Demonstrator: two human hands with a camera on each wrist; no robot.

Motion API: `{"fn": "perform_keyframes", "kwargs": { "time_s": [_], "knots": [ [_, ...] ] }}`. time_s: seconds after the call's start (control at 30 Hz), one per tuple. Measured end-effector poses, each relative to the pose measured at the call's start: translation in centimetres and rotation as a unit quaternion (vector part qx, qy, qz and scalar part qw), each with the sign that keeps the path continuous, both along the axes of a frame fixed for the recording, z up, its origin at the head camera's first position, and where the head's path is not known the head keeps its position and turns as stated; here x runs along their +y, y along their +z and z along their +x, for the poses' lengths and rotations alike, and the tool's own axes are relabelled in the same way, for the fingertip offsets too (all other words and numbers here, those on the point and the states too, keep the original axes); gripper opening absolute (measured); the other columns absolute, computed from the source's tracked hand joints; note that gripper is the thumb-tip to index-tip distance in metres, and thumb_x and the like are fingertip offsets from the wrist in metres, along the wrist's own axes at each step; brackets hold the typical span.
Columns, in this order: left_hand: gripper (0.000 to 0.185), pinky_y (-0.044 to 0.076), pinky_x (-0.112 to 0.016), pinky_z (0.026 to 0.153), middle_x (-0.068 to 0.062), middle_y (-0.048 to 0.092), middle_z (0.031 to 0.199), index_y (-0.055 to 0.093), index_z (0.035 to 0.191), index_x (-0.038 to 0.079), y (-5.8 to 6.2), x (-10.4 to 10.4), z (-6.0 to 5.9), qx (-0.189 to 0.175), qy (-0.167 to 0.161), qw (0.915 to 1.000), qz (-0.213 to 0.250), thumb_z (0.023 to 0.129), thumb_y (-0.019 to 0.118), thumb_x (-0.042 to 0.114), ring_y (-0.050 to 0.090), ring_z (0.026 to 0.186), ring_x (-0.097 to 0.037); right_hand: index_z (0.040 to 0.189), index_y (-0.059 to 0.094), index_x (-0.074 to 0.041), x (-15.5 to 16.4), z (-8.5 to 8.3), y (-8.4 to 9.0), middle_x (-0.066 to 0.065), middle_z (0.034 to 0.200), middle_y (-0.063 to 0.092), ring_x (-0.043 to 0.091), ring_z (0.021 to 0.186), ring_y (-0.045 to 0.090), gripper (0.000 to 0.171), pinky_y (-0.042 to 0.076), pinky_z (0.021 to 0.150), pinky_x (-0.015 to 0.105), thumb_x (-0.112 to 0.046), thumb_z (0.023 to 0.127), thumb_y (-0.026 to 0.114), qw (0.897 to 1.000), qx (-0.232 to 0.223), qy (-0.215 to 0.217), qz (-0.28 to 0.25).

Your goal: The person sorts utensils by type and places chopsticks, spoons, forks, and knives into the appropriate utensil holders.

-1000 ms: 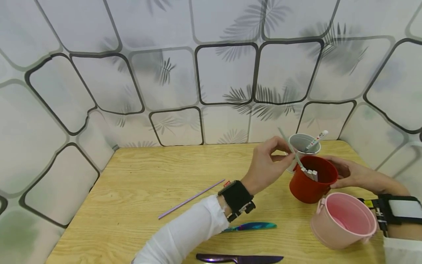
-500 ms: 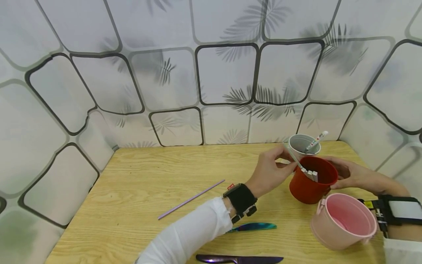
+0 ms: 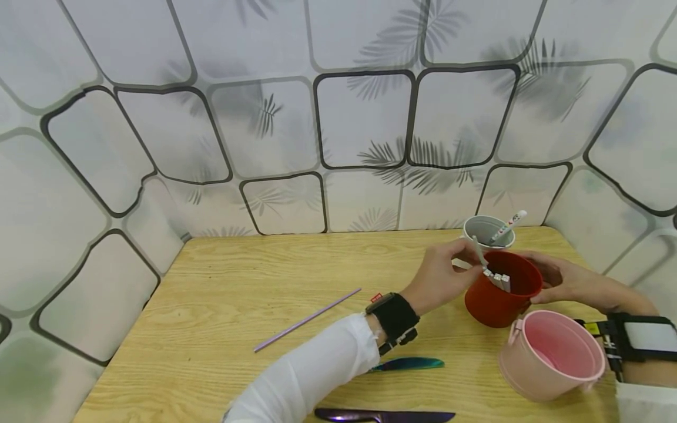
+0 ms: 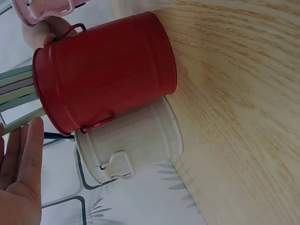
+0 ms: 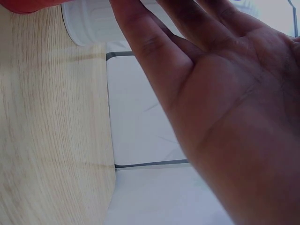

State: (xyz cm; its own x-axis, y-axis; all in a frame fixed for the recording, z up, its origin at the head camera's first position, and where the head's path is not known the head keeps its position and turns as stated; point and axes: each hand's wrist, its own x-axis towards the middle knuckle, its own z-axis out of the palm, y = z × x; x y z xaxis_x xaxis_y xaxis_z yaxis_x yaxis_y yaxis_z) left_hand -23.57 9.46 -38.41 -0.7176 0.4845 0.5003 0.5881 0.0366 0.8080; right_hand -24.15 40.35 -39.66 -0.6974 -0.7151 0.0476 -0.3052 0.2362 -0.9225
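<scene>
My left hand [image 3: 441, 277] pinches a pale green chopstick [image 3: 478, 249] at the near rim of the red bucket [image 3: 489, 308]. Its lower end is out of sight inside the bucket. Several pastel chopsticks [image 4: 17, 85] stand in the same bucket, leaning against its wall; from the head only their square ends show. On the bucket's far right side my right hand [image 3: 573, 282] grips the wall, thumb toward me. Part of its fingers is hidden behind the bucket. A lone purple chopstick [image 3: 307, 320] lies on the table to the left.
Behind the red bucket stands a white bucket [image 4: 136, 140] with a marker pen [image 3: 509, 227] in it. A pink bucket [image 3: 529, 373] stands in front, near my right wrist. Two knives lie in front: a blue-green one [image 3: 415, 363] and a dark purple one [image 3: 418, 416].
The left hand has moved down and slightly right, lowering the green chopstick deeper into the red bucket. The right hand and the buckets stay in place.
</scene>
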Motion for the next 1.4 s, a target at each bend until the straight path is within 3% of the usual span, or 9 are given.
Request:
{"fn": "perform_keyframes", "kwargs": {
  "time_s": [0.2, 0.53, 1.0, 1.23, 1.4],
  "knots": [
    [0.012, 0.055, -0.010, 0.079, -0.004, 0.070, 0.101, 0.065, 0.100, 0.005, -0.3, 0.3, -0.2, 0.003, 0.001, 0.9996, -0.026, 0.095, 0.067, -0.006, 0.060, 0.092, 0.006, 0.152, 0.035, 0.004, 0.1, 0.0, -0.1, -0.013, 0.143, 0.059, 0.000, 0.126, 0.056, 0.067, 0.055, 0.094, 0.022, 0.018, 0.092, 0.061, 0.999, 0.023, -0.021, 0.016],
    [0.007, 0.053, -0.008, 0.077, -0.002, 0.070, 0.098, 0.066, 0.098, 0.007, -0.6, 0.5, -0.5, -0.001, 0.003, 0.9980, -0.064, 0.095, 0.068, 0.001, 0.068, 0.095, -0.006, 0.153, 0.036, 0.002, 0.1, 0.1, 0.0, -0.015, 0.142, 0.058, -0.002, 0.125, 0.056, 0.068, 0.055, 0.093, 0.022, 0.017, 0.092, 0.062, 0.999, 0.021, -0.032, 0.024],
    [0.004, 0.054, -0.008, 0.076, 0.000, 0.070, 0.097, 0.068, 0.099, 0.005, -0.7, 0.0, -0.3, -0.007, -0.001, 0.9977, -0.067, 0.097, 0.066, 0.001, 0.061, 0.092, 0.005, 0.154, 0.036, -0.002, 0.1, 0.2, 0.0, -0.015, 0.142, 0.058, 0.000, 0.124, 0.058, 0.069, 0.057, 0.091, 0.024, 0.016, 0.093, 0.062, 0.999, 0.010, -0.033, 0.020],
    [0.003, 0.054, -0.009, 0.076, 0.003, 0.070, 0.093, 0.070, 0.099, 0.007, 0.2, -1.5, 0.3, 0.014, 0.035, 0.9981, -0.049, 0.098, 0.069, 0.004, 0.058, 0.087, 0.009, 0.153, 0.036, 0.002, 0.2, 0.1, -0.2, -0.014, 0.142, 0.059, -0.001, 0.125, 0.057, 0.069, 0.056, 0.092, 0.022, 0.017, 0.091, 0.063, 0.999, 0.026, -0.037, 0.027],
    [0.005, 0.055, -0.012, 0.075, 0.001, 0.070, 0.093, 0.070, 0.098, 0.008, 1.2, -3.4, 0.6, 0.028, 0.068, 0.9971, -0.020, 0.097, 0.070, 0.003, 0.061, 0.086, 0.004, 0.153, 0.036, 0.002, 0.1, 0.2, -0.1, -0.016, 0.141, 0.059, -0.001, 0.124, 0.057, 0.068, 0.056, 0.091, 0.024, 0.015, 0.092, 0.064, 0.998, 0.023, -0.048, 0.040]
  ]
}}
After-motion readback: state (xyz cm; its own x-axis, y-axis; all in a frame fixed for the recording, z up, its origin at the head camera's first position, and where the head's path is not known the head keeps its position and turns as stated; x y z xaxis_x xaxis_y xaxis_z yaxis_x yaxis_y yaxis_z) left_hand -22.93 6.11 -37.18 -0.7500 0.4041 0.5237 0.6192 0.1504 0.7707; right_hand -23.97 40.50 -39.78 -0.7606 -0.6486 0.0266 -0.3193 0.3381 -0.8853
